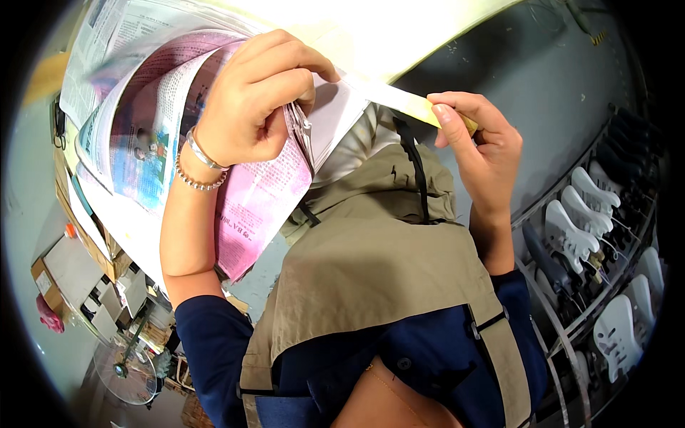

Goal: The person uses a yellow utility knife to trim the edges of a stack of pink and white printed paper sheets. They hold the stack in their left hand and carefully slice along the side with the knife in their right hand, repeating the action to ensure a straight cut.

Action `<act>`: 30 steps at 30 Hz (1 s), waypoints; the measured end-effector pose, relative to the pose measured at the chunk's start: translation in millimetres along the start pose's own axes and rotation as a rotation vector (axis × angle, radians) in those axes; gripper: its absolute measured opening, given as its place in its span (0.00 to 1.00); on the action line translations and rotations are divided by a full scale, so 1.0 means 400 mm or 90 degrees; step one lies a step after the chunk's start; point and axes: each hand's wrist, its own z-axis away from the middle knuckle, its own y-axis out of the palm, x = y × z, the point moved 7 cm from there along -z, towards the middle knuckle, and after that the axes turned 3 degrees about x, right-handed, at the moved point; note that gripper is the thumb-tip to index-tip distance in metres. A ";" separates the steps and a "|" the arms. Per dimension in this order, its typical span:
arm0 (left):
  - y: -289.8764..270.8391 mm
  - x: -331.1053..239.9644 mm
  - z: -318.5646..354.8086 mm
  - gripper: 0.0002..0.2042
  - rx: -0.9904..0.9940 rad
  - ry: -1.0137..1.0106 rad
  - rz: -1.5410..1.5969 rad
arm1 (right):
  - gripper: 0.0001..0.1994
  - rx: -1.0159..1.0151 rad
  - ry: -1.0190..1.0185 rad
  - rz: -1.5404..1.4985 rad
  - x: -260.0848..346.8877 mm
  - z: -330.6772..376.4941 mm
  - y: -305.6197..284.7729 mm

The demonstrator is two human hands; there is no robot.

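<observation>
My left hand point(267, 96) is closed around the crumpled edge of newspaper pages point(250, 207), pink and white with colour pictures, curling up beside my wrist. Its index fingertip reaches the far end of a thin flat strip point(389, 96), pale along its length and yellow at the near end. Between the thumb and fingers of my right hand point(485, 139), the yellow end of that strip is pinched. The strip slants down from left to right, above the front edge of a pale, brightly lit table point(399, 36). What lies under my left palm is hidden.
A tan apron point(378, 264) covers my front, close to the table edge. On the right stands a metal rack point(571, 328) with white moulded parts point(571, 232) and dark ones. A standing fan point(121, 371) and boxes are at the lower left, with grey floor beyond the table.
</observation>
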 end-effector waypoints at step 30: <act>-0.004 -0.027 0.000 0.12 0.010 0.032 -0.105 | 0.04 0.015 -0.015 0.043 0.017 -0.006 0.014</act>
